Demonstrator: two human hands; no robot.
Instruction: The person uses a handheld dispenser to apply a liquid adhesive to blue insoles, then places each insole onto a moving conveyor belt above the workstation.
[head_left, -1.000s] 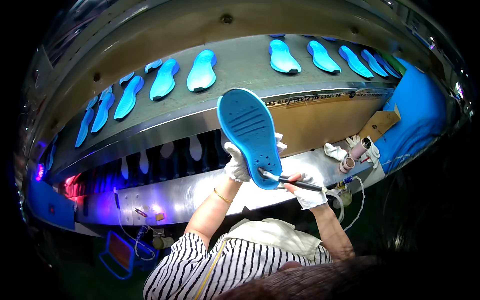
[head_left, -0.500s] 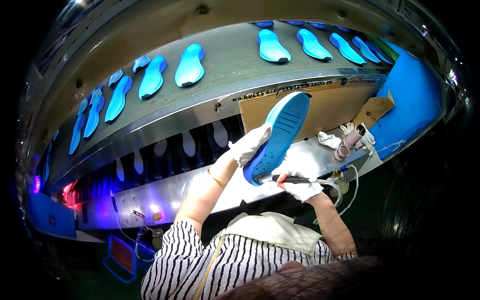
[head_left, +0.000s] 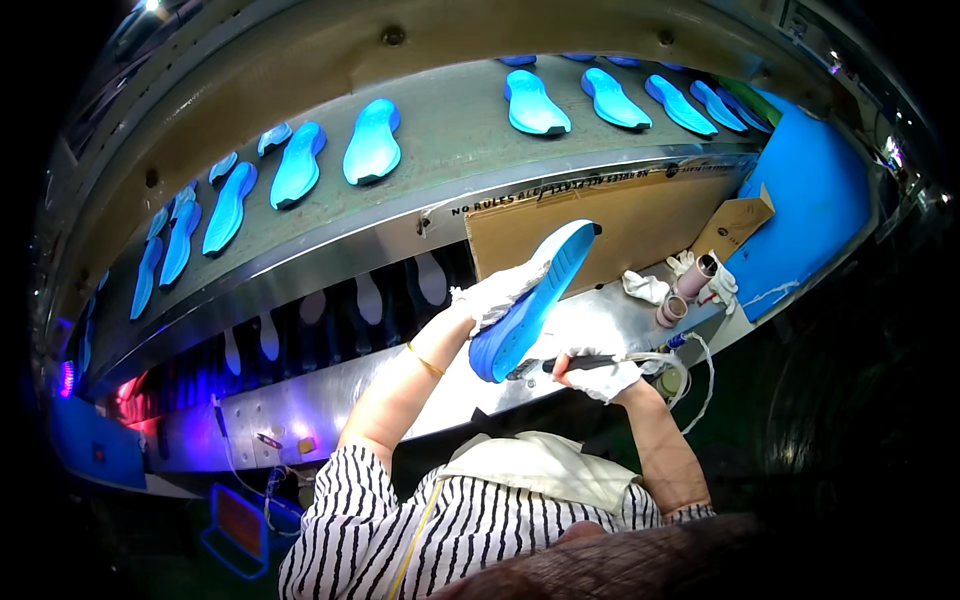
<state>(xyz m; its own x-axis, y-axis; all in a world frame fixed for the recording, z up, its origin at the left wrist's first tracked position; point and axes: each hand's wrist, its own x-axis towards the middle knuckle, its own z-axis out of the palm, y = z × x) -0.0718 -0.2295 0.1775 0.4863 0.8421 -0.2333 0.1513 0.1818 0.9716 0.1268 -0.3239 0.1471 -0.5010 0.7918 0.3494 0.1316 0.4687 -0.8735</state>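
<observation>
My left hand (head_left: 497, 294), in a white glove, grips a blue shoe sole (head_left: 535, 300) from its far side and holds it tilted on edge above the metal bench. My right hand (head_left: 600, 376), also gloved, is closed around a slim dark tool (head_left: 560, 365) with a cable. The tool's tip touches the lower edge of the sole near its heel end.
A grey conveyor belt (head_left: 450, 140) carries several blue soles (head_left: 372, 142) past me. Cardboard (head_left: 640, 225) leans against the belt frame. White gloves (head_left: 645, 288) and tape rolls (head_left: 680, 300) lie on the bench (head_left: 600, 320) at right, beside a blue panel (head_left: 800, 210).
My left hand turned the sole from facing me flat to edge-on and lowered it. The right hand's tool stayed at the sole's lower edge. The soles on the belt shifted left.
</observation>
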